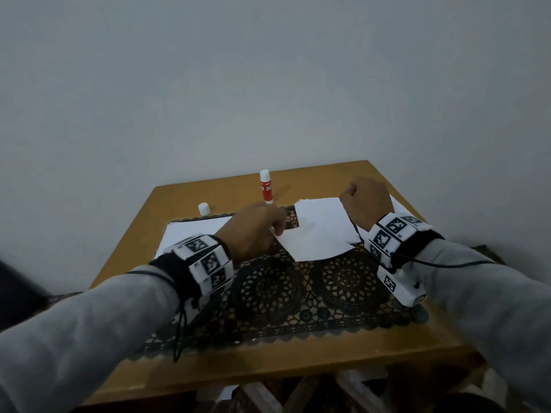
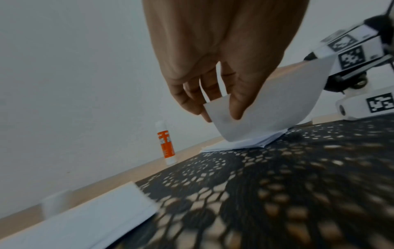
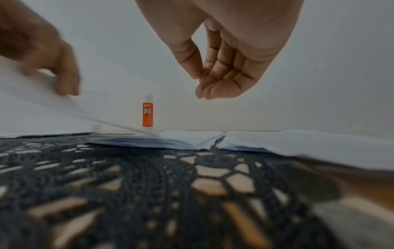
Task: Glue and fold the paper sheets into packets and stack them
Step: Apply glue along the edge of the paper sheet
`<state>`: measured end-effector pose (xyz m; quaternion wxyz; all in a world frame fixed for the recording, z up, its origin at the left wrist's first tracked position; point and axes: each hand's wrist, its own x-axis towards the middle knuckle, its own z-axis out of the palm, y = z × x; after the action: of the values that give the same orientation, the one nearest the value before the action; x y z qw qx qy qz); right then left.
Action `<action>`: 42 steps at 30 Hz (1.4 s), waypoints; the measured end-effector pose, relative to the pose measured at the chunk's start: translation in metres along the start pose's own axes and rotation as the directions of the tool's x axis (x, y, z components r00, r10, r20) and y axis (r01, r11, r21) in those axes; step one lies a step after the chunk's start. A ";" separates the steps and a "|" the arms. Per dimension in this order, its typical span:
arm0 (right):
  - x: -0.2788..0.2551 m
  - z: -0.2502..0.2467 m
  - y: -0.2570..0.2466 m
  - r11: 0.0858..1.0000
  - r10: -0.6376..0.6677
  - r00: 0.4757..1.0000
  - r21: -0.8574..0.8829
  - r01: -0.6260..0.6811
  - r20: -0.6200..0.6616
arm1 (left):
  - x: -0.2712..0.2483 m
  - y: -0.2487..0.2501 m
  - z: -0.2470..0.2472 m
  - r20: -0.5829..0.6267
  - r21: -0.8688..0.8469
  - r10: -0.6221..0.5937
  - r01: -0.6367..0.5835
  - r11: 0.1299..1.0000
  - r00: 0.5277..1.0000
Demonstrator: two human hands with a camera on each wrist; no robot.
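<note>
A white paper sheet curves up off a stack of white sheets on the black lace mat. My left hand pinches the sheet's left corner between thumb and fingers and holds it raised; the right wrist view shows this hand blurred. My right hand hovers above the stack's right side, fingers curled into the palm, thumb against the index finger, holding nothing. A red and white glue stick stands upright and uncapped behind the mat.
Another pile of white paper lies at the mat's left end. The glue's white cap sits on the bare wooden table at the back left. The lace mat covers the table's middle. A plain wall stands right behind the table.
</note>
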<state>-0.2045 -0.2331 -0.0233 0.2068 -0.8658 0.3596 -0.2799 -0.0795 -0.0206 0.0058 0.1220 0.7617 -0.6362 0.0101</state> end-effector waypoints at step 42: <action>-0.018 0.031 -0.131 0.927 -0.373 0.707 0.217 0.305 0.601 | -0.132 0.005 0.009 0.386 0.318 -0.088 -0.043 0.947 0.918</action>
<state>-0.1295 -0.1290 0.0204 0.3039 -0.9482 0.0890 -0.0238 -0.1107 0.1046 -0.0246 -0.1342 0.7650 -0.6285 -0.0420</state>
